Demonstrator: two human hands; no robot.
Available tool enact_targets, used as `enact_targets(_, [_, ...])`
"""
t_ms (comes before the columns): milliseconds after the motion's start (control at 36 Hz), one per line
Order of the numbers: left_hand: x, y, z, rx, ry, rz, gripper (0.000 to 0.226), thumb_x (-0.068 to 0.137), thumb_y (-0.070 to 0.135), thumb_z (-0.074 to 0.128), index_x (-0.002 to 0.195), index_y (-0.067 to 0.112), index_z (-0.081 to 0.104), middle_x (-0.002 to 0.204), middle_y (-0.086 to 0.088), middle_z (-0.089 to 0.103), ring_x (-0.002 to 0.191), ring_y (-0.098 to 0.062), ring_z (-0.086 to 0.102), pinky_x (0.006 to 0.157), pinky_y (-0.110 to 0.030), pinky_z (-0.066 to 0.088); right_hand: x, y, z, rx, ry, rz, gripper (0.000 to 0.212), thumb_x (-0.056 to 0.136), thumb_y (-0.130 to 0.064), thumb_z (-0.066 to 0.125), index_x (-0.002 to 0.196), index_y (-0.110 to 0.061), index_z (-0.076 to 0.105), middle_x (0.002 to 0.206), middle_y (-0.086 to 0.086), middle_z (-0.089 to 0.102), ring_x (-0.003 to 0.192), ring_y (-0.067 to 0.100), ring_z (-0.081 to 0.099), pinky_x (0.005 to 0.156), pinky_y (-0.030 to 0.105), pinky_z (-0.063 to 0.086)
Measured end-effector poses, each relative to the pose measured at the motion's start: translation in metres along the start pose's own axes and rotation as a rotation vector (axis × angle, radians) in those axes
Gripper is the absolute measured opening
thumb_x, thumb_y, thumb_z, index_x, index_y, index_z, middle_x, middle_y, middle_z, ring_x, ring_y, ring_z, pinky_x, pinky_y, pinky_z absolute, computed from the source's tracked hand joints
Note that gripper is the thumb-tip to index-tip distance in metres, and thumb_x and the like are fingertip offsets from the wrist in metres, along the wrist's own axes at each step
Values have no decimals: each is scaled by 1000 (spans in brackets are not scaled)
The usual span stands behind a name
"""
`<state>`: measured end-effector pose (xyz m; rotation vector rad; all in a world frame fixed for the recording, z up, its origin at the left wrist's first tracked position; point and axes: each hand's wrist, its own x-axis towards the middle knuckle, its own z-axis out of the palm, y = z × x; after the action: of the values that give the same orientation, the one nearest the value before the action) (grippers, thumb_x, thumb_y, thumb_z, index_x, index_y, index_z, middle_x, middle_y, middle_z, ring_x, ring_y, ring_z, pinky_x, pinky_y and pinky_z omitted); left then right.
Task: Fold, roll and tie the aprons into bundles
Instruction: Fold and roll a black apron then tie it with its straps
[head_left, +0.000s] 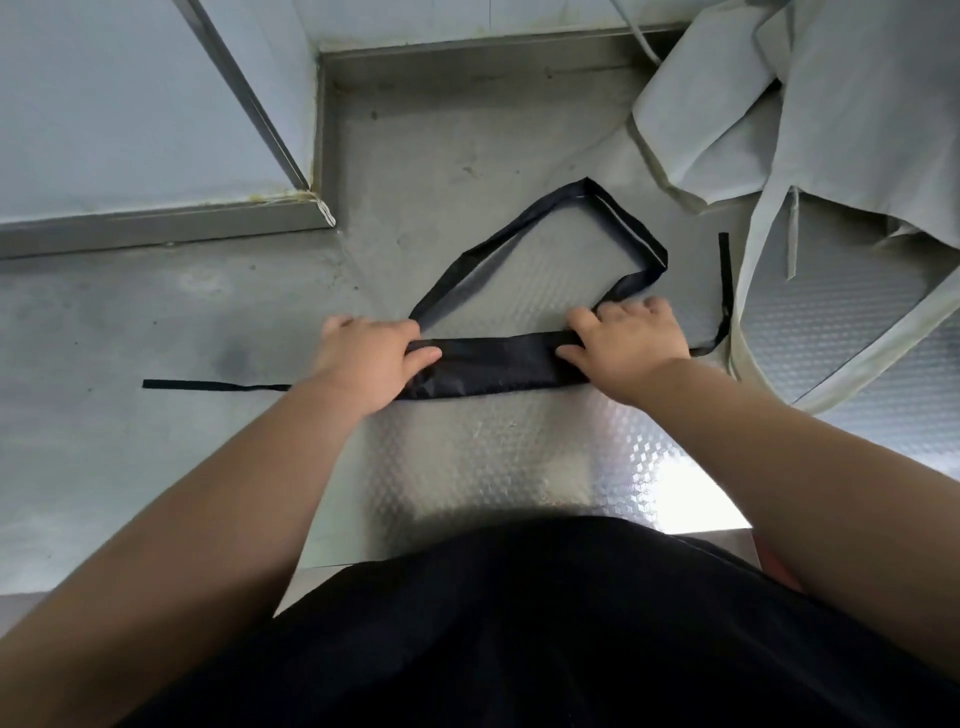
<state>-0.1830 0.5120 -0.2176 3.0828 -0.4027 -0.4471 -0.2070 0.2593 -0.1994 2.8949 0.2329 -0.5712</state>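
Steel table with embossed diamond pattern fills most of the view; a raised lip runs along its far edge, and a pale wall panel stands at upper left. The person's dark-clothed torso presses up to the near edge. Heap of grey aprons at upper right, crumpled, straps trailing down toward the table's right side. Black apron lies mid-table, rolled into a narrow band running left to right. Its neck loop lies flat on the table beyond the roll, forming a rough triangle. One thin tie stretches flat to the left of the roll; the other tie runs up from the right end, just beside the grey heap. Left hand grips the roll's left end, fingers curled over the far edge, thumb lying along the fabric. Right hand grips the right end likewise.
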Motion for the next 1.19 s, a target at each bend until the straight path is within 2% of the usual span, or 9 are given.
enact_targets(194, [-36,31,44,-113,508,-175,40,82,25,63,121,18,57,126,-12,51,114,-29,38,95,-48,28,-17,-28,16,196,59,-141,37,100,-24,33,136,-22,41,126,8,46,117,29,44,98,36,31])
enact_targets(333, [-58,53,44,-759,430,-908,89,82,38,68,145,0,20,146,-24,22,133,-42,23,108,-48,22,-13,-37,16,276,6,-69,47,96,-54,33,128,-22,46,124,8,47,115,29,46,95,37,34])
enact_targets(444, [-44,53,28,-1205,421,-1250,95,76,36,76,144,6,18,143,-18,27,122,-36,42,101,-39,37,-10,-38,15,282,0,-64,46,95,-53,35,128,-22,45,125,9,47,116,30,45,96,39,34])
enact_targets(639, [-24,42,21,-1822,306,-1288,57,58,30,88,103,14,57,100,4,64,92,-13,61,69,-23,46,-9,-40,15,284,-2,-86,44,96,-52,35,126,-22,45,123,9,46,116,31,45,96,39,33])
enact_targets(722, [-28,47,21,-1651,382,-1133,27,70,18,82,87,13,61,86,3,66,76,-11,60,68,-24,48,-8,-40,17,277,8,-92,43,96,-52,35,126,-21,45,123,10,46,116,31,45,96,39,33])
enact_targets(861, [-35,61,29,-659,472,-593,38,86,11,63,118,-5,51,120,-21,50,106,-35,54,86,-36,44,-8,-42,20,247,46,-93,43,97,-51,34,126,-20,44,121,10,45,115,30,45,96,39,31])
enact_targets(944, [-32,74,34,-327,368,-360,48,78,-2,51,125,-5,54,94,-22,58,81,-38,59,63,-36,52,-9,-42,24,250,66,-88,43,97,-50,34,125,-19,44,120,10,45,114,30,44,96,39,31])
enact_targets(1056, [-34,66,43,-109,224,-117,75,77,25,67,139,-4,37,104,-21,54,92,-40,54,72,-43,50,-11,-37,26,305,86,-112,43,97,-48,36,130,-21,44,123,9,45,117,30,44,98,38,29])
enact_targets(1194, [-38,67,35,33,127,-26,88,84,65,12,147,4,23,116,-14,46,104,-31,46,82,-42,42,-30,-32,32,445,301,-7,35,93,-38,50,111,-10,60,106,12,59,101,34,55,87,40,36])
